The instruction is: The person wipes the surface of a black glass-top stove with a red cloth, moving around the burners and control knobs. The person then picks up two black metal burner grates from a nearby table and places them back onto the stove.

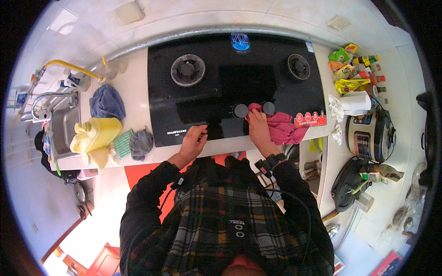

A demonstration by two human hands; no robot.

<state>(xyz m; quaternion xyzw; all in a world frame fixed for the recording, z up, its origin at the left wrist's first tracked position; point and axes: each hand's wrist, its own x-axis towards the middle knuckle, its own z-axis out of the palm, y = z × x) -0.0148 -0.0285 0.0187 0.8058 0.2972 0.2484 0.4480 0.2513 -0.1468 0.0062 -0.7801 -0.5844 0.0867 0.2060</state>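
Note:
A black glass gas cooktop [207,103] lies before me, with a round burner [188,70] at the left and another burner [298,67] at the right. My right hand [259,127] grips a pink cloth [285,127] between the left control knob [240,111] and the right control knob [268,108]. The cloth trails to the right over the glass and the front edge. Near the cooktop's front edge, left of the knobs, is my left hand [194,140], its fingers loosely curled. Nothing shows in it, but its palm is hidden.
On the left counter are a blue-grey cloth [107,101], a yellow plastic jug [98,134], a green scouring pad [123,144] and a grey rag [141,145], beside a sink [65,132]. Seasoning bottles [373,70], a paper roll [355,102] and an electric cooker [369,134] stand right.

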